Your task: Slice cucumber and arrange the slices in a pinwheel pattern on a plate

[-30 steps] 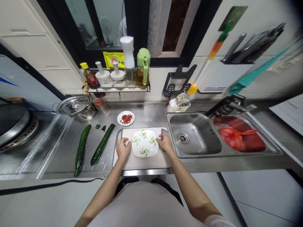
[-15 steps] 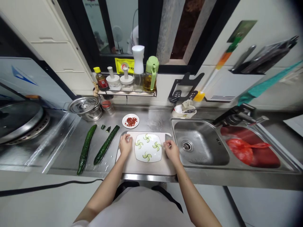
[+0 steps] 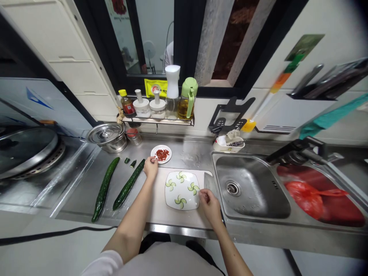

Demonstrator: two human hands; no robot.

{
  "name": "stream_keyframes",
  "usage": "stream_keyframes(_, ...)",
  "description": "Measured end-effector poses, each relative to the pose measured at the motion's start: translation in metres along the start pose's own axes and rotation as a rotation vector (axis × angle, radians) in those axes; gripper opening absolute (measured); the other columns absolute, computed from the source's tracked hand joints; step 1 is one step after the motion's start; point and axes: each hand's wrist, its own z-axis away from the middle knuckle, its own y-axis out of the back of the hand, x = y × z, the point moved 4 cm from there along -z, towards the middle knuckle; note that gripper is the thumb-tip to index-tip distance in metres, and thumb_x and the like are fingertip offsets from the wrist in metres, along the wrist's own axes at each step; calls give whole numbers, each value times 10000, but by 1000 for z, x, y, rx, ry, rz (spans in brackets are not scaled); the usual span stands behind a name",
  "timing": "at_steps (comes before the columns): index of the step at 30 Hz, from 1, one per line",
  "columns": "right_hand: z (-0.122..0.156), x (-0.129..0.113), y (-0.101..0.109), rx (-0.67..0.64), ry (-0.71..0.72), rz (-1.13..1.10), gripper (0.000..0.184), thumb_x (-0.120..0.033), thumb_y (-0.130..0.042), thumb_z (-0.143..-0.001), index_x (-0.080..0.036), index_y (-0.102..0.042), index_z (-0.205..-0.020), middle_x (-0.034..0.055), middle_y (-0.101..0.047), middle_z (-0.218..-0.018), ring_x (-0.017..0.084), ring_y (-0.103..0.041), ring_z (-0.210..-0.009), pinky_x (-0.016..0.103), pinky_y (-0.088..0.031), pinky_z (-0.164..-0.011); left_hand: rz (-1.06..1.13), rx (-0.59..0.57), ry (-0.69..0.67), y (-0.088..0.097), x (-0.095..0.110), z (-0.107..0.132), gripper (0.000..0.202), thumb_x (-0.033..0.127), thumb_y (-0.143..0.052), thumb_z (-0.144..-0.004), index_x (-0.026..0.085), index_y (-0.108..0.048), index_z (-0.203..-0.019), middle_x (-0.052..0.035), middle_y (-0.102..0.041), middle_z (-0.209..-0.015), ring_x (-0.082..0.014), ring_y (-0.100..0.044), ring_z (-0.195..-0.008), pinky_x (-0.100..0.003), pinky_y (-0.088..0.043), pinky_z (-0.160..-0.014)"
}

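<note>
My left hand [image 3: 151, 168] has its fingers closed at the near-left rim of a small white plate [image 3: 153, 150] that holds chopped red pieces [image 3: 162, 155]. A larger white plate [image 3: 182, 188] lies on the pale cutting board [image 3: 159, 214]. Several pinwheels of thin green slices [image 3: 181, 201] are laid out on it. Just off that plate's right edge, my right hand [image 3: 211, 207] has its fingertips pinched together; anything between them is too small to make out. A knife blade [image 3: 209, 181] shows beyond it on the board, its handle mostly hidden under my hand and wrist.
Two cucumbers [image 3: 105, 189] and small cut ends [image 3: 133, 164] lie on the steel counter at left. Behind them stand a lidded pot [image 3: 107, 138] and a jar [image 3: 133, 137]. A sink [image 3: 250, 188] adjoins the board, with a red bag [image 3: 304, 199] farther right. A seasoning shelf [image 3: 161, 120] hangs above.
My left hand has moved forward from the board's left side to the small plate's rim. My right hand has come slightly nearer me, baring more of the knife blade. The view has shifted slightly.
</note>
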Motion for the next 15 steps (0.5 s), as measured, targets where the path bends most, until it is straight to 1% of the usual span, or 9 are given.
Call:
stream_keyframes(4, -3, 6, 6, 12, -40, -14, 418, -575, -494, -800, -182, -629, -846, 15, -596, -617, 157, -510, -543, 271, -415, -564, -209, -51, -21, -8, 10, -25, 198, 299, -567, -824, 271, -680, -983, -67, -681, -990, -264, -614, -987, -390, -400, -860)
stream_keyframes(7, -3, 10, 8, 23, -61, -18, 449, -602, -502, -786, -179, -640, -845, 16, -593, -600, 165, -517, -552, 274, -421, -561, -329, -86, -72, -13, 14, -37, 212, 297, -555, -836, 282, -691, -998, -88, -666, -1034, -282, -602, -1015, -412, -383, -872)
stream_keyframes(11, -1, 12, 9, 29, -88, -15, 476, -628, -503, -777, -176, -642, -834, 10, -580, -581, 163, -513, -535, 272, -421, -542, -435, -127, -177, -19, 20, -46, 247, 281, -525, -859, 294, -684, -1048, -94, -637, -1089, -281, -571, -1058, -415, -366, -893)
stream_keyframes(15, -1, 12, 10, 25, -93, -10, 472, -621, -506, -784, -173, -643, -843, 5, -566, -579, 161, -508, -543, 268, -420, -545, -478, -167, -277, -23, 25, -50, 254, 278, -516, -871, 296, -678, -1065, -92, -621, -1113, -278, -552, -1077, -408, -358, -902)
